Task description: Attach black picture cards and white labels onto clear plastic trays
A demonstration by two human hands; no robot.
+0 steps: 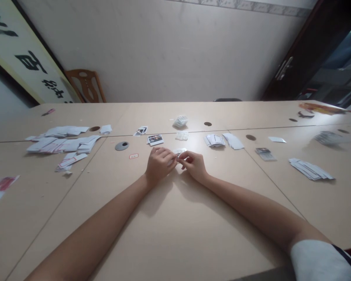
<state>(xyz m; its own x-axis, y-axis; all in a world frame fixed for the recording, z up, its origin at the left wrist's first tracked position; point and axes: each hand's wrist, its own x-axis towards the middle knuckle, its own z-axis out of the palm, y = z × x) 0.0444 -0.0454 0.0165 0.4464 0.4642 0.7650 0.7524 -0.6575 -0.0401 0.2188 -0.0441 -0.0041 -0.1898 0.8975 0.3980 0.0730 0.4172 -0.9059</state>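
Note:
My left hand (162, 164) and my right hand (193, 164) meet low over the middle of the table. The fingers of both are pinched together around a small item, mostly hidden, with only a dark bit showing between the fingertips. A small whitish piece (179, 150) shows just behind the fingertips; I cannot tell if it is held or lies on the table. Beyond the hands lies a flat, clear-white sheet (181, 135). To the left of them is a small stack of printed photo cards (155, 139), and nearer a red-bordered label (133, 156).
Piles of white paper packets (62, 143) cover the left of the table (163, 234). Stacks of white cards (214, 140) and a fanned row of white packets (311, 169) lie right. A clear bundle (180, 121) sits farther back. A grey cable-hole cover (122, 146) is at left.

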